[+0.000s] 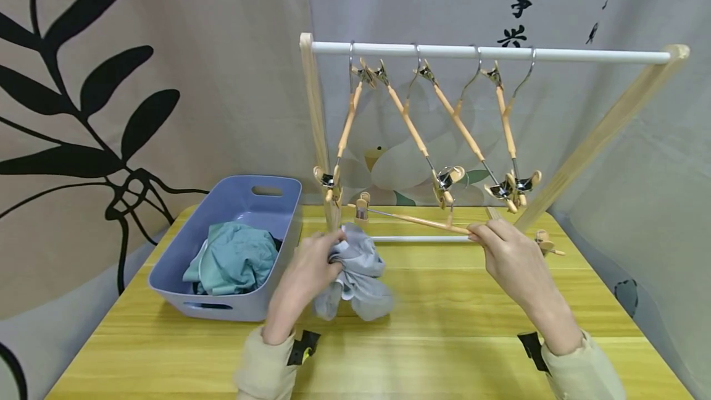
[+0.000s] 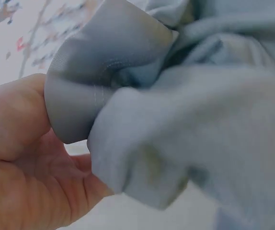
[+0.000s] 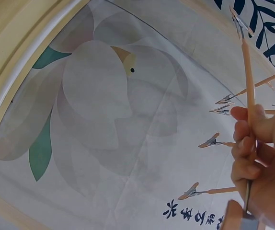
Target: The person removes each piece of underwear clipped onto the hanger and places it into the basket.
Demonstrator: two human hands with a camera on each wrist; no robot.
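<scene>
My left hand pinches a bunched grey-blue garment that hangs down over the table, just right of the basket. Close up in the left wrist view, thumb and fingers grip a stitched, folded edge of the cloth; its shape is lost in folds. In my right hand is a wooden clip hanger, held roughly level across the front of the rack. The right wrist view shows curled fingers around its bar. One clip of this hanger is near the garment's top.
A blue plastic basket on the left holds a crumpled teal garment and something dark. Several wooden clip hangers hang from the white rail of a wooden rack behind the hands. A printed curtain stands behind the table.
</scene>
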